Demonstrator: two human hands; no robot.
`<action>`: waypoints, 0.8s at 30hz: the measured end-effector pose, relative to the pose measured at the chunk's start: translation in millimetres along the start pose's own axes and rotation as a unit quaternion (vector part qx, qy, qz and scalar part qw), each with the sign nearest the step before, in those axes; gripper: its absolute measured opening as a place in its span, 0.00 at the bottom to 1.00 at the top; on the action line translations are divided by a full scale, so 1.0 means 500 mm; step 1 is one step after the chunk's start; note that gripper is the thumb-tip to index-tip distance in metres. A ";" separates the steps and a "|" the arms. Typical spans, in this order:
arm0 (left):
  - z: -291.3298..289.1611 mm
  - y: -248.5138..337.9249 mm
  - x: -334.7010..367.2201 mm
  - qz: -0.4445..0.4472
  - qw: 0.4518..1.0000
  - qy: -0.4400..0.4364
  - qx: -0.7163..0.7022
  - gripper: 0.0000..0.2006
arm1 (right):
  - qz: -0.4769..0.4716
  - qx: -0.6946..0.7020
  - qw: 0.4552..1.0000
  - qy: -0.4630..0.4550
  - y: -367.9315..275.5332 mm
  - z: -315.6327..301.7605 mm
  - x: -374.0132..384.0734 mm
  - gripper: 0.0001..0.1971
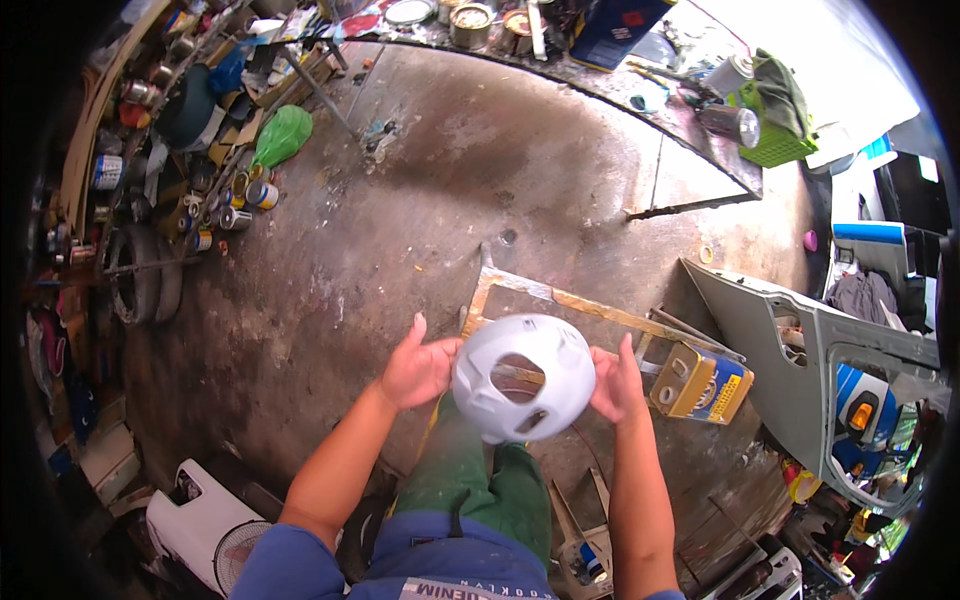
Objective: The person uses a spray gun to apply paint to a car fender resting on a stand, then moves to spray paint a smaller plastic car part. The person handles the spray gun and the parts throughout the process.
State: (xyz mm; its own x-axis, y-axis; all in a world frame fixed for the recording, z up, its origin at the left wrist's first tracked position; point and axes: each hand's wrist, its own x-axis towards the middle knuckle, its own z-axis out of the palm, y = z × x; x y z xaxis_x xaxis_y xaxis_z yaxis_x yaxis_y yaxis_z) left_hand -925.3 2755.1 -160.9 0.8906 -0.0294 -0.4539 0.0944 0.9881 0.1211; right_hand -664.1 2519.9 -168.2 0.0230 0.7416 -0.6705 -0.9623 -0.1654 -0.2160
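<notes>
I am gripping the white plastic shell [522, 377] by opposite rims, left hand [418, 368] and right hand [614, 382] fingers closed; seemingly light, stiff, smooth.

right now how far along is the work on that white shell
Done: the white shell looks evenly pale, with cut-out openings. In hand: left hand and right hand hold it by its sides above the wooden frame. Left: hard to tell; the grey panel lies apart.
</notes>
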 end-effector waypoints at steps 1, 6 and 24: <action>0.030 -0.009 -0.015 -0.010 0.999 -0.032 0.016 0.48 | -0.011 0.006 1.000 0.029 0.004 0.020 -0.044 0.45; 0.208 -0.063 -0.062 -0.083 0.988 -0.128 0.025 0.45 | -0.087 0.060 0.993 0.059 0.013 0.081 -0.228 0.51; 0.571 -0.232 -0.022 -0.287 0.896 -0.336 0.038 0.28 | -0.289 0.060 0.952 0.087 0.178 0.138 -0.579 0.27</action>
State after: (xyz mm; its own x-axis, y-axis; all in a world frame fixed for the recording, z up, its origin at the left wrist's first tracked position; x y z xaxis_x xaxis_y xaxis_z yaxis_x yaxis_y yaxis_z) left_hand -819.2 2597.6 82.1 0.7495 -0.6397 0.1704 0.6307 0.7682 0.1095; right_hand -775.1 2335.4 55.7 0.5916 0.5660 -0.5742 -0.7995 0.3200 -0.5083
